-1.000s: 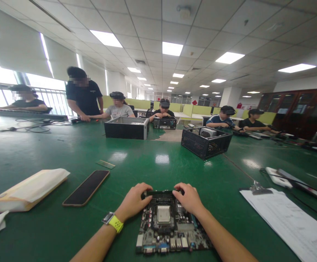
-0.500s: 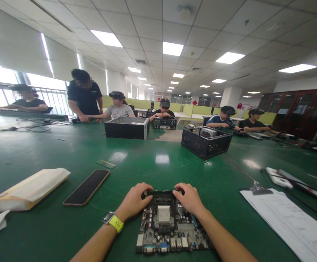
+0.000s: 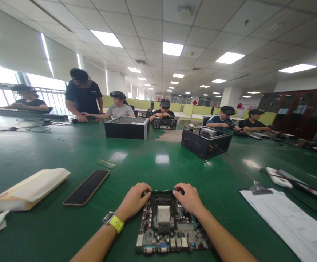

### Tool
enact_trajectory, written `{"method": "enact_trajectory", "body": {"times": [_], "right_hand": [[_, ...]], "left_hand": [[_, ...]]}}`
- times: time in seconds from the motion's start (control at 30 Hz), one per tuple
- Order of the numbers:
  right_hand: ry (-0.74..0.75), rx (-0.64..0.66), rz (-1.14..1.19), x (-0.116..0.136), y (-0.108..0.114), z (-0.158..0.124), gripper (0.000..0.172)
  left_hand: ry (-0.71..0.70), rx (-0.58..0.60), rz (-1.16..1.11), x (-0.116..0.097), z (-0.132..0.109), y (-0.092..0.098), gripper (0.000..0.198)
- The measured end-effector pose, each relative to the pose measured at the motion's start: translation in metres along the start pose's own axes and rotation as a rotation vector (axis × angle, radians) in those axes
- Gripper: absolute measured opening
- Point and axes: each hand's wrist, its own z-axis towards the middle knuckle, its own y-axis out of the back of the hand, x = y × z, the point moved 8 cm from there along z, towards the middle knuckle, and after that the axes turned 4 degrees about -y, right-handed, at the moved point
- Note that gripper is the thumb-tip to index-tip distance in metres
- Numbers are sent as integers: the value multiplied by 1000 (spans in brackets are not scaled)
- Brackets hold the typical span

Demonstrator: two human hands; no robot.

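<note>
A motherboard (image 3: pixel 171 233) lies flat on the green table in front of me, its port side toward me. A square silvery processor (image 3: pixel 163 214) sits in the socket in its middle. Along the far edge runs a long dark strip (image 3: pixel 162 194), too dim to name for certain. At the strip's left end, my left hand (image 3: pixel 135 198) has thumb and fingers curled in at the board's far corner. My right hand (image 3: pixel 189 198) is bent the same way at the strip's right end, thumb against it. The fingertips behind the edge are partly hidden.
A phone (image 3: pixel 86 187), a small green strip (image 3: pixel 105 164) and a paper-wrapped packet (image 3: pixel 32 187) lie at left. On the right are a clipboard with papers (image 3: pixel 289 214) and a white device (image 3: pixel 278 177). Open computer cases (image 3: pixel 127 129) (image 3: pixel 206 142) stand farther back, with several people around.
My left hand has shifted very slightly left. My right hand and the motherboard look unmoved. In the back, the standing person has leaned a little to the left.
</note>
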Motion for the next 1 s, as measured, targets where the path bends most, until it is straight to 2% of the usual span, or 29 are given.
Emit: {"method": "enact_trajectory", "body": {"times": [1.0], "right_hand": [[-6,22,-20,2,0,0,23]], "left_hand": [[29,-48,-6,4,0,5,14]]}}
